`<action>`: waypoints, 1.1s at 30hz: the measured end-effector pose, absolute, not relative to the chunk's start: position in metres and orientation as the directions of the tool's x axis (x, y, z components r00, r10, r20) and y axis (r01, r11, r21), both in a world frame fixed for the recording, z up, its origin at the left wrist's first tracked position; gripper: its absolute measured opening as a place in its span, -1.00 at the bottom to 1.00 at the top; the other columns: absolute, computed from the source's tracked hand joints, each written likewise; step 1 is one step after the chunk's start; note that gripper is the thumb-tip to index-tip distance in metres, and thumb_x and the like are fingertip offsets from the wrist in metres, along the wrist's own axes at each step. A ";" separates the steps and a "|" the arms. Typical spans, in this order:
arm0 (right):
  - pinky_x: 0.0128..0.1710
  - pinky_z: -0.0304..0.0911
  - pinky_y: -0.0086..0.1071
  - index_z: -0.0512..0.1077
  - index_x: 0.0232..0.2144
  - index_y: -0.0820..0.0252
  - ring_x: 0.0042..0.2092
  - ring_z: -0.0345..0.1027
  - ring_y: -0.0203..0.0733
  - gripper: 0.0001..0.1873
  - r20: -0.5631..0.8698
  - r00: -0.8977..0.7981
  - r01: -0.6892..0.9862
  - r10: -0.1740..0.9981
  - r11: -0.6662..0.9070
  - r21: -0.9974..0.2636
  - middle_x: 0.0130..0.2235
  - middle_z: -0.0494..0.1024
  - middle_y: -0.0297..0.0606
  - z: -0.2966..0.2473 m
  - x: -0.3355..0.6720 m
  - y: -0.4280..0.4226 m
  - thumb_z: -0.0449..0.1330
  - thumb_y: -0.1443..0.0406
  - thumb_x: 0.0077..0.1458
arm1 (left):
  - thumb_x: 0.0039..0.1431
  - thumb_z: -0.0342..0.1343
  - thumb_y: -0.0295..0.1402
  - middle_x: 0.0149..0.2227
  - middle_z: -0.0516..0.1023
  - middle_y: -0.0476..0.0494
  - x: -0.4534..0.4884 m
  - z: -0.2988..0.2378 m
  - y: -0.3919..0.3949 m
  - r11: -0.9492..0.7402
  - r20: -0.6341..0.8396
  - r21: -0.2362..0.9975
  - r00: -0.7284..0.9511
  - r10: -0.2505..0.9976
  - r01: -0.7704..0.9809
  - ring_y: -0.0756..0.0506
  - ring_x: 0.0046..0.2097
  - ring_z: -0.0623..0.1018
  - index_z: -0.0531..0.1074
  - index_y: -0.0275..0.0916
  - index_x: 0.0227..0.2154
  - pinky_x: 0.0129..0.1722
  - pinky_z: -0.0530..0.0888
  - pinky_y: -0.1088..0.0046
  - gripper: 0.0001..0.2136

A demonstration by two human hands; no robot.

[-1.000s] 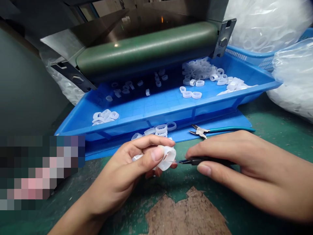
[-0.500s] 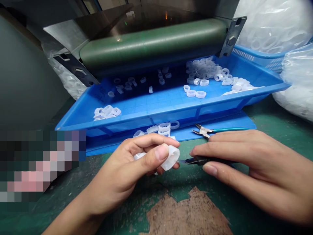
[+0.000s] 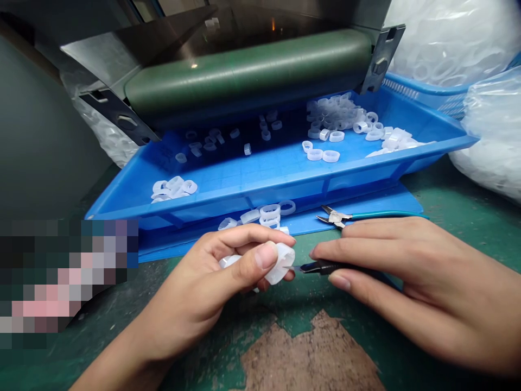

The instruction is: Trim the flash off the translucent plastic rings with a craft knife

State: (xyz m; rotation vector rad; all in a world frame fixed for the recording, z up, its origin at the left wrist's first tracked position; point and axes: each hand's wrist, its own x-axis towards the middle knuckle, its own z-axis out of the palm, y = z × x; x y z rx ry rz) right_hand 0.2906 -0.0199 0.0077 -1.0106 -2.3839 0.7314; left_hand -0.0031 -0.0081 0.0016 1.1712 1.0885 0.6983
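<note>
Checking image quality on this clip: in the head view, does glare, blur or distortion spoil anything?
In the head view, a pixelated patch hides the lower left corner; a small glare spot and sheen lie on the green roller; the wide lens bows the blue tray; the left hand, its ring, the right hand and its black cutters look sharp.

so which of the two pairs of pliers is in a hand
The black-handled pliers, gripped in the right hand. The teal-handled pliers lie apart, beyond that hand, with no hand holding them.
</note>
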 end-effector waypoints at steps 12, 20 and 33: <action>-0.22 0.52 -0.18 0.63 -0.29 0.01 -0.13 0.82 0.04 -0.68 0.229 -0.625 0.512 0.746 0.614 -0.601 0.00 0.93 -0.23 0.011 0.291 -0.019 0.22 0.29 0.59 | 0.30 0.59 0.21 -0.22 0.85 -0.04 -0.003 0.001 -0.008 0.222 -0.259 0.964 0.328 0.908 0.147 -0.10 -0.24 0.65 0.92 0.11 -0.10 -0.22 0.56 0.52 -0.64; -0.08 0.55 -0.13 0.74 -0.21 -0.04 -0.05 0.83 0.10 -0.69 0.230 -0.647 0.533 0.727 0.647 -0.546 0.04 0.92 -0.20 0.011 0.292 -0.020 0.23 0.27 0.59 | 0.34 0.58 0.18 -0.18 0.88 0.02 -0.006 0.001 -0.009 0.191 -0.240 0.966 0.343 0.908 0.173 -0.08 -0.21 0.66 0.91 0.14 -0.10 -0.19 0.55 0.53 -0.69; -0.27 0.30 -0.14 0.64 -0.22 0.02 -0.23 0.59 -0.02 -0.70 0.205 -0.638 0.548 0.743 0.624 -0.557 -0.19 0.73 -0.29 0.003 0.288 -0.020 0.18 0.34 0.59 | 0.37 0.55 0.20 -0.20 0.86 0.06 -0.002 0.003 -0.009 0.163 -0.235 0.959 0.328 0.915 0.232 -0.06 -0.21 0.67 0.92 0.14 -0.11 -0.18 0.55 0.54 -0.69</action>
